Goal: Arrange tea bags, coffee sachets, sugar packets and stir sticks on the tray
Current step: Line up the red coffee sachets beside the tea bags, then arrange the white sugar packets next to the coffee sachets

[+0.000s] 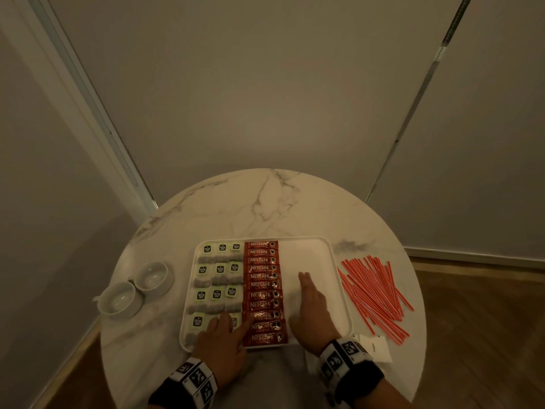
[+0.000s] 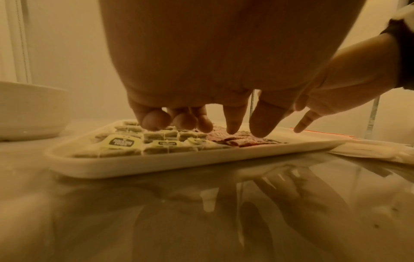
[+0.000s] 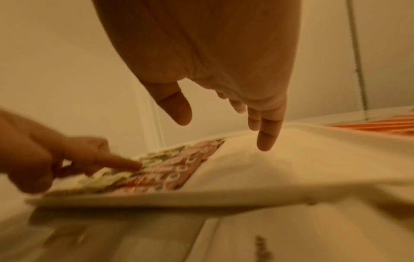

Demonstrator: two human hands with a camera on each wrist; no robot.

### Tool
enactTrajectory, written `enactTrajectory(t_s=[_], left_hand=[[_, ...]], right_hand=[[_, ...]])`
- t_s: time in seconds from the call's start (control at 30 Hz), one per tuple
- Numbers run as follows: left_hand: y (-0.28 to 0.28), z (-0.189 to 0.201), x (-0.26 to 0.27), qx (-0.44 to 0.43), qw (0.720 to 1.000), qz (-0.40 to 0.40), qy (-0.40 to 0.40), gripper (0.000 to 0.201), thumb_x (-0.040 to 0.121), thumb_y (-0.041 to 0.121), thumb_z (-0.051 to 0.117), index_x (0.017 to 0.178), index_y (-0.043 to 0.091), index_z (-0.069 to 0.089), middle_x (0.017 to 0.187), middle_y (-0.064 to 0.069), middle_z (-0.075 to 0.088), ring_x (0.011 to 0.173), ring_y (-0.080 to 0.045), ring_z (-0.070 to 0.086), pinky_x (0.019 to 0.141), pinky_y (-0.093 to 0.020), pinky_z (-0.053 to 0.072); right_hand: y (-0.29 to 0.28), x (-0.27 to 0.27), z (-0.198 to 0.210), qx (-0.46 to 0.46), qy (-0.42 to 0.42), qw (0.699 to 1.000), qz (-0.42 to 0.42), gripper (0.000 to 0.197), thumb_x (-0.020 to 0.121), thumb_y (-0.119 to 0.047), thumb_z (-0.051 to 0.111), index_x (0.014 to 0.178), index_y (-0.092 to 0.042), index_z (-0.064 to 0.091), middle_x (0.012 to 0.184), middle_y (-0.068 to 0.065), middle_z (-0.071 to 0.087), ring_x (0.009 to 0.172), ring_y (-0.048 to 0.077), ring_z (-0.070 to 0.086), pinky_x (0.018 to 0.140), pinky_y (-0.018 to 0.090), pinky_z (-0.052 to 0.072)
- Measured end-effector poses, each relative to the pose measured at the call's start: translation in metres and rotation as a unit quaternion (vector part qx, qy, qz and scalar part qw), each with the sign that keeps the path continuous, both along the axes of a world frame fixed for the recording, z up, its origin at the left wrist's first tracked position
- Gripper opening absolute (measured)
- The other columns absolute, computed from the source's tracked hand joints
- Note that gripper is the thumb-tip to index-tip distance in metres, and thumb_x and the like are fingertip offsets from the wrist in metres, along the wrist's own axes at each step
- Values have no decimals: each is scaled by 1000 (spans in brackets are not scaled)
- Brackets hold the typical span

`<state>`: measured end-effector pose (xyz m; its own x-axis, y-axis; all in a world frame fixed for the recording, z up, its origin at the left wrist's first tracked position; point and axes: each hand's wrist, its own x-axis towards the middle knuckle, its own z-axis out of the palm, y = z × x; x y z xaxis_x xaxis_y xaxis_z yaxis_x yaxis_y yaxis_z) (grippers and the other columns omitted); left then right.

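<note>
Marble table; tray, right hand flat, left hand forefinger on coffee sachets.

The tray sits near the front of the round surface. The tray's left part is full of tea bags, and a row of red coffee packs fills the middle. The tray's right part is bare white, but the right hand lies flat over it. The left hand covers the tray's front left corner. Behind the tray the surface is bare and wide. Left of the tray stand two small bowls. Right of the tray lies a pile of red sticks. White paper lies off the tray's front right corner.
</note>
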<state>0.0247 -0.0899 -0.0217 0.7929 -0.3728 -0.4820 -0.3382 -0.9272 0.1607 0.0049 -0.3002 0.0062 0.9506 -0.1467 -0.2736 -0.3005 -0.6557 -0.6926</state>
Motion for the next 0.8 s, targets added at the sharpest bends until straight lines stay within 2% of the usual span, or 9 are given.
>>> enactTrajectory(t_s=[0.07, 0.17, 0.23, 0.3, 0.4, 0.47, 0.6, 0.73, 0.8], left_hand=[[0, 4, -3, -6, 1000, -2, 3, 69, 89, 48, 34, 146, 49, -4, 136, -7, 28, 122, -24, 32, 101, -41, 36], [1, 3, -11, -54, 998, -1, -15, 67, 88, 53, 38, 147, 46, 7, 126, -1, 32, 113, -18, 35, 96, -33, 37], [0, 6, -20, -171, 985, 5, -40, 54, 88, 50, 42, 140, 37, 35, 112, 6, 37, 101, -10, 38, 88, -24, 38], [-2, 13, -29, -260, 965, -10, -34, 41, 86, 49, 35, 116, 29, 55, 102, 13, 39, 92, 0, 41, 83, -18, 37], [-8, 17, -44, -266, 963, -52, 10, 15, 90, 40, 39, 96, 37, 52, 100, 18, 47, 93, 3, 48, 86, -18, 41], [-14, 21, -52, -245, 965, -79, 45, 12, 92, 38, 43, 97, 38, 54, 103, 16, 52, 98, -2, 51, 91, -22, 43], [-24, 27, -59, -167, 973, -134, 82, 30, 93, 42, 44, 116, 31, 59, 116, 7, 55, 111, -8, 49, 102, -29, 37], [-21, 32, -62, -163, 973, -122, 108, 33, 94, 42, 44, 121, 28, 59, 111, 8, 51, 114, -9, 50, 107, -28, 33], [-17, 39, -62, -170, 973, -114, 110, 34, 96, 39, 44, 124, 25, 58, 119, 3, 54, 114, -10, 50, 101, -20, 31]], right_hand=[[-15, -14, 5, -12, -2, 1000, 6, 78, 89, -16, 56, 152, -25, 11, 156, -4, 21, 141, 16, 21, 116, 33, 24], [-37, -45, 8, -68, 22, 996, 61, 51, 93, -22, 52, 141, -30, 37, 125, -11, 51, 113, 6, 45, 94, 16, 36], [-46, -70, 6, -134, 38, 983, 117, 40, 92, -28, 52, 131, -33, 47, 114, -13, 51, 108, 7, 47, 87, 15, 36], [-52, -91, 1, -201, 64, 964, 160, 45, 89, -39, 52, 132, -32, 45, 125, -8, 46, 116, 13, 42, 94, 23, 37], [-52, -108, -5, -250, 89, 956, 127, 62, 85, -61, 49, 136, -27, 40, 132, -4, 40, 118, 16, 38, 97, 27, 40], [-46, -110, -7, -251, 71, 963, 70, 65, 85, -68, 45, 135, -27, 40, 131, -4, 40, 116, 15, 39, 96, 26, 41], [-33, -99, -17, -248, 80, 965, -29, 80, 76, -75, 50, 136, -26, 33, 131, -3, 39, 117, 18, 41, 96, 29, 45], [-23, -91, -20, -246, 120, 960, -65, 78, 74, -65, 56, 136, -25, 31, 130, -1, 39, 115, 21, 43, 93, 34, 48], [-19, -91, -20, -227, 134, 962, -69, 71, 78, -54, 56, 138, -27, 28, 131, 1, 38, 116, 23, 43, 93, 37, 48]])
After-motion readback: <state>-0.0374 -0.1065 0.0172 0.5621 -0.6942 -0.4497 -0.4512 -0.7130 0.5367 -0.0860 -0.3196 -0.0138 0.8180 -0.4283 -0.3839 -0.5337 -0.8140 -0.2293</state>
